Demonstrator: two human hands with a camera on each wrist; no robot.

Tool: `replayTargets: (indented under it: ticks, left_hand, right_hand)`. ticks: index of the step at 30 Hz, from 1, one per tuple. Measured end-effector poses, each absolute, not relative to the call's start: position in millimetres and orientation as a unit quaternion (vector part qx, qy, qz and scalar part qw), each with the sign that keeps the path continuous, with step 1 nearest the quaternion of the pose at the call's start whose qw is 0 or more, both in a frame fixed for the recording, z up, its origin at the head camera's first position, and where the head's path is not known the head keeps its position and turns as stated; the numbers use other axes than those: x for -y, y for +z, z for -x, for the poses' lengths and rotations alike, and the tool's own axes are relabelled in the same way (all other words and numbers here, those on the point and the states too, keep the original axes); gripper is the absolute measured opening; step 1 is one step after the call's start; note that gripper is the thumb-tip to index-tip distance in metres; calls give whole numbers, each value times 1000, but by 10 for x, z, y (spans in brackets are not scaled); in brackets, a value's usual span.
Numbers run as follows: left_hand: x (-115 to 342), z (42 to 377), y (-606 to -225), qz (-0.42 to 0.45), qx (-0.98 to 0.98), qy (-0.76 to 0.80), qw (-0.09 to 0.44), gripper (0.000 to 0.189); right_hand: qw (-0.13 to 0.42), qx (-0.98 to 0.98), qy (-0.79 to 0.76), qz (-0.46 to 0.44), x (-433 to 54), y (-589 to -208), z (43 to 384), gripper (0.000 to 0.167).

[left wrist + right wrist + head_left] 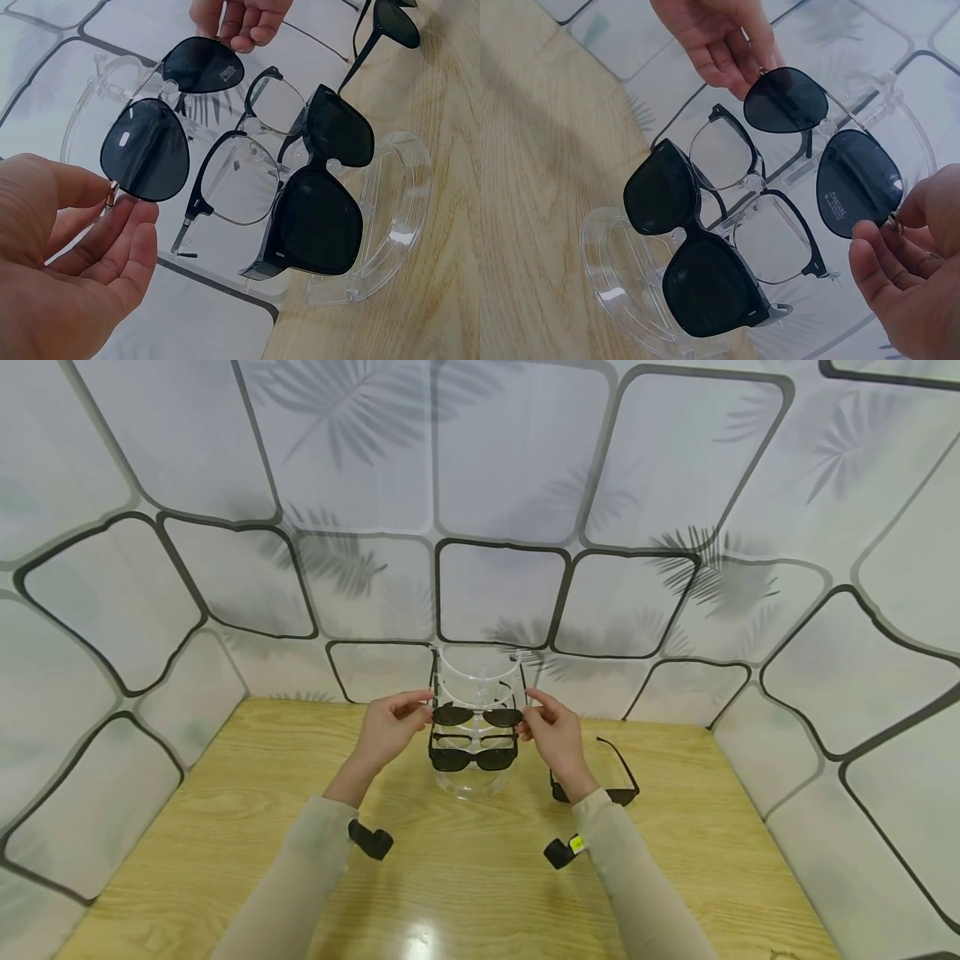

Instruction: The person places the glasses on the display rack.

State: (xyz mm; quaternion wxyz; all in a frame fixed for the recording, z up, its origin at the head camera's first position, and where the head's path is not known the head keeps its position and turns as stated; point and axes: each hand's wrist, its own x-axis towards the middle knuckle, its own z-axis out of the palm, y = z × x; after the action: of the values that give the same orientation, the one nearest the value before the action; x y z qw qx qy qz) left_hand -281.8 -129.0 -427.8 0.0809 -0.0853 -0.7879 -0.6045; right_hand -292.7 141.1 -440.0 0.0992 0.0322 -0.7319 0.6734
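Thin-rimmed aviator sunglasses [453,717] with dark lenses are at a clear tiered eyewear stand [450,787]. My left hand [386,727] pinches their left hinge between thumb and fingers. On the opposite side, my right hand [557,737] grips the right hinge the same way. Lower on the stand sit half-rimmed glasses [199,204] with clear lenses and a dark brow line. Below these, thick black sunglasses [709,289] take the lowest occupied tier. Both wrist views show the aviator lenses facing outward, with a small printed mark on the right lens.
Another pair of black sunglasses [622,796] lies on the wooden table [465,877] to the right, partly behind my right wrist. A patterned cloth backdrop [495,593] rises close behind the stand and along both sides. Small black cameras [371,840] are strapped to both wrists.
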Motion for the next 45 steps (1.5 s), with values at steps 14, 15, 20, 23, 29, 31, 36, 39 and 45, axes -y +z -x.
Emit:
replayTargets:
  ticks: [14,15,20,23,29,31,36,39,45]
  left_hand:
    - [1279,2810,-4284,92,790,-601,86,32]
    - [1278,2806,-4288,92,790,-599,89,32]
    - [1285,2758,-4301,91,797,-586,117,30]
    - [1294,2699,-4311,92,800,-577,137,29]
    - [1263,2501,-4388,90,792,-585,152,24]
    - [1228,2422,-4437,96,790,-588,146,22]
    - [1081,2287,-4587,118,781,-603,112,23]
    - [949,2242,-4678,134,779,-606,92,27]
    - [627,2178,-4838,171,779,-600,61,29]
  right_hand:
    - [103,727,678,-35,-1433,-4417,2930,39]
    - [102,727,678,-35,-1438,-4424,2932,39]
    - [99,736,668,-31,-1488,-4429,2903,36]
    - [97,754,650,-27,-1537,-4429,2871,33]
    - [111,769,629,-33,-1663,-4468,2804,28]
    - [114,770,628,-31,-1714,-4494,2774,26]
    - [117,773,624,-25,-1846,-4554,2700,24]
    - [118,779,615,-20,-1933,-4574,2656,25]
    - [84,797,598,20,-2115,-4528,2537,30]
